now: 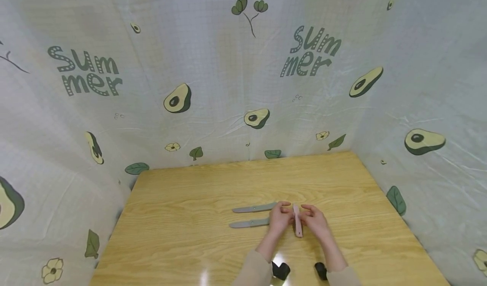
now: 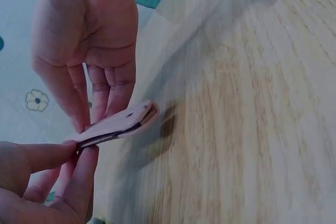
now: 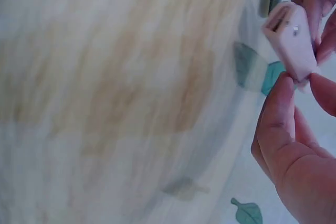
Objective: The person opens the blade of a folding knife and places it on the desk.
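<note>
A pink folding knife (image 1: 298, 227) is held above the table between both hands, its rounded handle end pointing toward the person. My left hand (image 1: 280, 220) pinches its far part from the left, thumb and fingertips on it in the left wrist view. From the other side my right hand (image 1: 315, 222) pinches the same part, thumb and finger close around it in the right wrist view. A dark slot runs along the handle (image 2: 118, 128); fingers hide the far part, so how far the blade is out I cannot tell.
Two knives with grey-green handles, an upper one (image 1: 254, 208) and a lower one (image 1: 249, 224), lie unfolded on the wooden table (image 1: 182, 235) left of the hands, blades leftward. A patterned cloth (image 1: 213, 66) encloses the back and sides. Black wrist devices (image 1: 281, 271) sit at both wrists.
</note>
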Motion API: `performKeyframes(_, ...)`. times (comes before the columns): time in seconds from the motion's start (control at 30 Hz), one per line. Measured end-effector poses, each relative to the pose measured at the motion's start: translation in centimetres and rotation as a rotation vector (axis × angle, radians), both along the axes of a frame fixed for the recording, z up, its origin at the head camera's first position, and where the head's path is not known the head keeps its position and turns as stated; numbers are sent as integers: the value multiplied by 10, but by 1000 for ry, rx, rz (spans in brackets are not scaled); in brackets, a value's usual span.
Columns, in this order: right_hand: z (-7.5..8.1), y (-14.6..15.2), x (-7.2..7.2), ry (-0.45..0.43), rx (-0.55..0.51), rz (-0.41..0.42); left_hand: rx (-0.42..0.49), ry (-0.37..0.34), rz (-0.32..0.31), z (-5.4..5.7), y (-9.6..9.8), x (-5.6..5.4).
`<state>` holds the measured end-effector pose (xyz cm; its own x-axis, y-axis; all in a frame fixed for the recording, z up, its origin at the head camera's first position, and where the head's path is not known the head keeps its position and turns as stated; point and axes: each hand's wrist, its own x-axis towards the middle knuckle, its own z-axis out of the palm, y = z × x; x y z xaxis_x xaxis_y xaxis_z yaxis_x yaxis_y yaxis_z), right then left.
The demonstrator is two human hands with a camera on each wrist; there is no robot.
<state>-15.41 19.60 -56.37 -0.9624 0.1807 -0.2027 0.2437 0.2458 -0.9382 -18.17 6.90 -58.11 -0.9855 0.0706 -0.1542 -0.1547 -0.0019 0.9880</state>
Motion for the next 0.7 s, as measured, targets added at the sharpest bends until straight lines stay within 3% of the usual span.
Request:
performKeyframes(0.2, 5, -10, 0, 46, -61, 23, 82, -45, -83, 8, -24, 0)
performKeyframes(0.37, 13, -23, 4, 40, -115, 44, 134, -40, -159, 12, -46, 1)
performKeyframes(0.6, 26, -41, 14, 36, -216, 157, 111, 29, -276, 13, -81, 8)
performKeyframes(0.7, 29, -48, 16, 35, -250, 216, 106, 49, -294, 12, -94, 13)
